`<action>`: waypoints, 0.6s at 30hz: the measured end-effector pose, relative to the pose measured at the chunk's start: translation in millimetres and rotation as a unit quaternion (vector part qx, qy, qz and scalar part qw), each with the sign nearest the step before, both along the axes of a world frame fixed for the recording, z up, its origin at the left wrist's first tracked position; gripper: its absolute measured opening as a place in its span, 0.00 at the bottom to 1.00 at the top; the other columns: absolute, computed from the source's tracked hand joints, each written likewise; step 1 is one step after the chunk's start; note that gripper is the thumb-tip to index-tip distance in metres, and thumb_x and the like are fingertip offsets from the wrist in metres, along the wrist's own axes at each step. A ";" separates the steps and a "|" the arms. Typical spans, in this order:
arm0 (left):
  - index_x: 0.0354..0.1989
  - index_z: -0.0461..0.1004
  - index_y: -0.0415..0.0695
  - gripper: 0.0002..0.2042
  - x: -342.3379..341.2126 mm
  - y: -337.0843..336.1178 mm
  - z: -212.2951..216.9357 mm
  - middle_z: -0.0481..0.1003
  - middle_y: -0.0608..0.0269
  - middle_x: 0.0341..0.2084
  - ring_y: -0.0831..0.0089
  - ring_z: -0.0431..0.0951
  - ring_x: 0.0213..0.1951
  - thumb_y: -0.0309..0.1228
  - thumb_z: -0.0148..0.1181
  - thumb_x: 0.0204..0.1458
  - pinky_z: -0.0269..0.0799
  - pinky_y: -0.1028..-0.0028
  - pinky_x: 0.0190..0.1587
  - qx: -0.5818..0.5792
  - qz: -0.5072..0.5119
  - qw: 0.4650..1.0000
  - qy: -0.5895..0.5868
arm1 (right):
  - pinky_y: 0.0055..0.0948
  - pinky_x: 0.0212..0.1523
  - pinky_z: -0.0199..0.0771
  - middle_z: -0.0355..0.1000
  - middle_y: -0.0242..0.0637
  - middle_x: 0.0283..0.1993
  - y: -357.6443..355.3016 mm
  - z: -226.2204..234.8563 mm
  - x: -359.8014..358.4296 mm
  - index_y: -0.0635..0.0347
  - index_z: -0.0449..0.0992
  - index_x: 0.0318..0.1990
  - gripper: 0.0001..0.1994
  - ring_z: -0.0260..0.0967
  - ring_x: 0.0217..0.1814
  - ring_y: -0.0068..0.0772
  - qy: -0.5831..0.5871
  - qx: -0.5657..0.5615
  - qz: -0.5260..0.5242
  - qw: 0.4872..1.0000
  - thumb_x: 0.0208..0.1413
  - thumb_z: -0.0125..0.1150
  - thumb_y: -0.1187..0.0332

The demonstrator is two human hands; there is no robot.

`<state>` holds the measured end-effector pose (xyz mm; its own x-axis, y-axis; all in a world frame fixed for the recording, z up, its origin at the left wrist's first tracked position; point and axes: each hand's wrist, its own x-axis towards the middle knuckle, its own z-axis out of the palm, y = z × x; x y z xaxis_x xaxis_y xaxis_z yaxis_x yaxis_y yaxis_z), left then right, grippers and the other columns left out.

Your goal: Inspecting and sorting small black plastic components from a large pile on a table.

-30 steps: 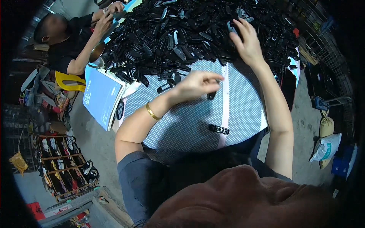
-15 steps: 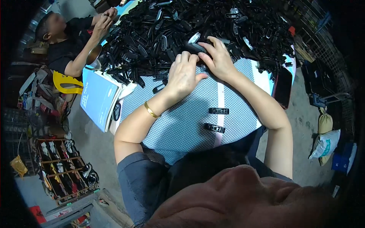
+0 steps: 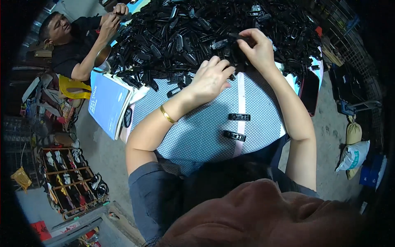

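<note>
A big heap of black plastic parts [image 3: 181, 47], many elongated and some with grey faces, covers the far side of the table. My left hand [image 3: 210, 79], with a gold bangle on its wrist, is over the heap's near edge. Its fingers curl toward the thumb, and a small dark end shows by the fingertips; what they hold is mostly hidden. Farther right, my right hand [image 3: 260, 50] reaches over the heap with thumb and forefinger apart; dark parts lie close to their tips. Two black slotted parts [image 3: 239, 117] [image 3: 234, 136] lie apart on the patterned cloth before me.
A blue-covered book [image 3: 108, 105] lies at the table's left edge, a dark phone [image 3: 307, 92] at its right. Across the left corner sits another person [image 3: 68, 49], hands raised together, beside a metal bowl [image 3: 103, 57]. A sectioned rack [image 3: 74, 181] and sacks [image 3: 353, 156] stand on the floor.
My hands have drawn apart. The right has moved up and right, away from the grey-faced oblong part it was touching; the left has shifted slightly right. The other person's head has turned.
</note>
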<state>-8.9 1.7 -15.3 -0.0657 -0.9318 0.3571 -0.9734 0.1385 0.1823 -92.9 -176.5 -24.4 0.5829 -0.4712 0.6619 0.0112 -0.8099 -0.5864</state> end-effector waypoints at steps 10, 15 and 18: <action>0.35 0.72 0.40 0.12 5.9 14.5 -3.8 0.67 0.56 0.36 0.61 0.65 0.40 0.31 0.61 0.42 0.62 0.66 0.43 0.009 0.151 0.988 -0.014 | 0.17 0.29 0.65 0.71 0.28 0.23 20.2 9.5 -7.9 0.62 0.75 0.29 0.14 0.66 0.26 0.16 0.062 0.237 0.071 0.967 0.45 0.66 0.59; 0.27 0.72 0.37 0.09 5.9 9.1 -12.3 0.66 0.53 0.37 0.58 0.66 0.40 0.30 0.60 0.42 0.63 0.64 0.40 -0.034 0.121 0.992 -0.004 | 0.20 0.32 0.70 0.74 0.34 0.31 35.4 7.4 -12.3 0.64 0.77 0.34 0.11 0.70 0.30 0.21 0.033 0.184 0.195 0.963 0.47 0.64 0.66; 0.34 0.73 0.35 0.09 6.2 12.7 -2.2 0.67 0.47 0.44 0.52 0.73 0.36 0.25 0.57 0.45 0.72 0.65 0.40 -0.118 0.142 0.977 0.107 | 0.22 0.36 0.71 0.72 0.39 0.38 46.0 7.0 -12.2 0.67 0.75 0.37 0.10 0.71 0.37 0.28 0.036 0.057 0.217 0.974 0.45 0.62 0.73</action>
<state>-2.8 14.4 -17.6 0.2841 -0.7914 0.5413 -0.9216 -0.0695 0.3820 -105.1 -130.5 -17.4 0.7862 -0.2386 0.5701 0.2932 -0.6680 -0.6839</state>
